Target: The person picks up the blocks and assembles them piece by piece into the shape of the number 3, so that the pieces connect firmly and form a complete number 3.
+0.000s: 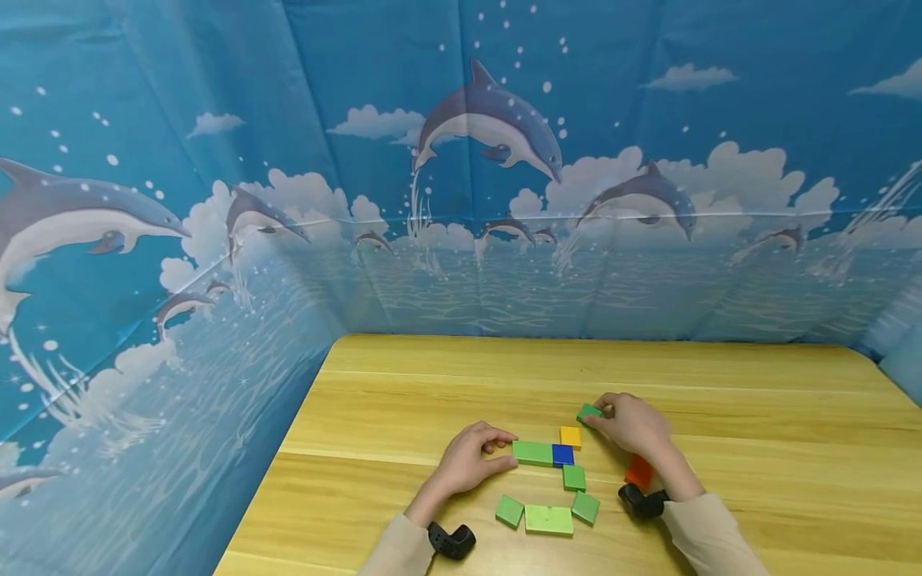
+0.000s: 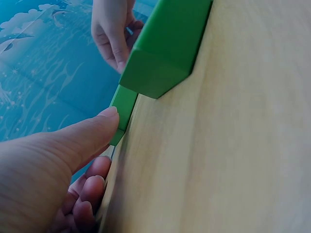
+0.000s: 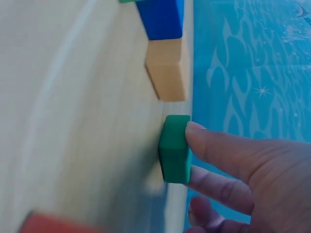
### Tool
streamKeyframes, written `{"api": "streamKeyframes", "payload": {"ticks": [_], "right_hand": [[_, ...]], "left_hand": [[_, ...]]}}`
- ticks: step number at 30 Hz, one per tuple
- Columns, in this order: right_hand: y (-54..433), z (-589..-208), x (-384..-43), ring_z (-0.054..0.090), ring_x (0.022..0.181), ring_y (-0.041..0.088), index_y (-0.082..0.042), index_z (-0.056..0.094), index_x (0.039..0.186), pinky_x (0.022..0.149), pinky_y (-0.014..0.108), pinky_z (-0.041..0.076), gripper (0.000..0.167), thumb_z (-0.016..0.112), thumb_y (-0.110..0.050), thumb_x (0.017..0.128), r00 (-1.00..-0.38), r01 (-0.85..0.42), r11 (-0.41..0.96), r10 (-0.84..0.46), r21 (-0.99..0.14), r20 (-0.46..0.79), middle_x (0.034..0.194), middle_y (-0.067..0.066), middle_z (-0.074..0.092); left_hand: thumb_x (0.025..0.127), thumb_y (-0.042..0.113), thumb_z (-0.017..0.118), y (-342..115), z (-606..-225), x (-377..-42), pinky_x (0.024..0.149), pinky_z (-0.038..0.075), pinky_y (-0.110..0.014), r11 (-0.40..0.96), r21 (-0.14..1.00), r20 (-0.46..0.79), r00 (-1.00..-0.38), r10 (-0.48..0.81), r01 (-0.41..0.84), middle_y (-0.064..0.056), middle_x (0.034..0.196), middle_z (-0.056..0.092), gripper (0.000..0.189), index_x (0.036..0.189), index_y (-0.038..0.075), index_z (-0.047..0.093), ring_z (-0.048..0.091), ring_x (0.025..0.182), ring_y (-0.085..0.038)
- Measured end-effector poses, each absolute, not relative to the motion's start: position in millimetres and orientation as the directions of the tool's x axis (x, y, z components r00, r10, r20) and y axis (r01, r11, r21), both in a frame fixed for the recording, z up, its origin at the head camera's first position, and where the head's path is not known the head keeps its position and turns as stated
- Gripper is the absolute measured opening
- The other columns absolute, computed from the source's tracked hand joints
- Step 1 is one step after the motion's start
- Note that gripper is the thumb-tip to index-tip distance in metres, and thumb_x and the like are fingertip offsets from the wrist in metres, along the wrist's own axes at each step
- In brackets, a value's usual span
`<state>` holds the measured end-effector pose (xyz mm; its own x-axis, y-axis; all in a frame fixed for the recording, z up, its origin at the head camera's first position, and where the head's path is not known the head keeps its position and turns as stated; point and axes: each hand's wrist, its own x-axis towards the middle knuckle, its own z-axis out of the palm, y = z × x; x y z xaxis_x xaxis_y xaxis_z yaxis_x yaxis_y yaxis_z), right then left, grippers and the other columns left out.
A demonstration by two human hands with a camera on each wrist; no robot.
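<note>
My right hand (image 1: 634, 424) pinches a small dark green square block (image 1: 589, 413) between thumb and fingers, on the table beyond the yellow square block (image 1: 571, 437). In the right wrist view, this green block (image 3: 175, 149) stands close to the tabletop, the thumb at its upper side. My left hand (image 1: 467, 459) holds the left end of a long green block (image 1: 532, 454), fingers at its far corner and thumb at its near one. A blue square block (image 1: 563, 456) adjoins that block's right end. Below the blue one lies a green square block (image 1: 574, 478).
Nearest me, a light green rectangular block (image 1: 549, 521) lies between two green square blocks, one left (image 1: 510, 512) and one right (image 1: 585, 508), both turned at an angle. A red-orange block (image 1: 639, 473) is partly covered by my right forearm. A dolphin-printed curtain (image 1: 461, 280) borders the wooden table (image 1: 403, 368).
</note>
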<state>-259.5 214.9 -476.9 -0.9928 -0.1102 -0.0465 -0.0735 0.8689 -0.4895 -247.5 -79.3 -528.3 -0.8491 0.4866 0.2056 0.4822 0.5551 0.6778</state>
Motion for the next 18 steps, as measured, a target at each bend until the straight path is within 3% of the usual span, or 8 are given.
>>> {"api": "streamKeyframes", "payload": {"ticks": [7, 18], "right_hand": [[204.5, -476.9, -269.9, 0.061, 0.079, 0.023, -0.006, 0.065, 0.116, 0.053, 0.032, 0.043, 0.047, 0.066, -0.043, 0.087, -0.989, -0.077, 0.863, -0.128, -0.499, -0.069, 0.104, 0.015, 0.065], [190.9, -478.7, -272.7, 0.058, 0.071, 0.018, -0.009, 0.066, 0.113, 0.051, 0.032, 0.041, 0.042, 0.067, -0.042, 0.087, -0.990, -0.069, 0.847, -0.123, -0.527, -0.069, 0.097, 0.010, 0.066]], "left_hand": [[0.086, 0.041, 0.070, -79.2, -527.5, -247.5, 0.067, 0.039, -0.022, 0.554, 0.680, 0.204, -0.850, 0.487, 0.480, 0.012, 0.089, 0.053, 0.032, 0.113, 0.024, 0.069, 0.045, 0.074, -0.004], [0.086, 0.040, 0.070, -79.2, -525.5, -247.3, 0.068, 0.039, -0.021, 0.550, 0.680, 0.208, -0.847, 0.490, 0.485, 0.011, 0.090, 0.054, 0.032, 0.113, 0.022, 0.069, 0.046, 0.075, -0.005]]}}
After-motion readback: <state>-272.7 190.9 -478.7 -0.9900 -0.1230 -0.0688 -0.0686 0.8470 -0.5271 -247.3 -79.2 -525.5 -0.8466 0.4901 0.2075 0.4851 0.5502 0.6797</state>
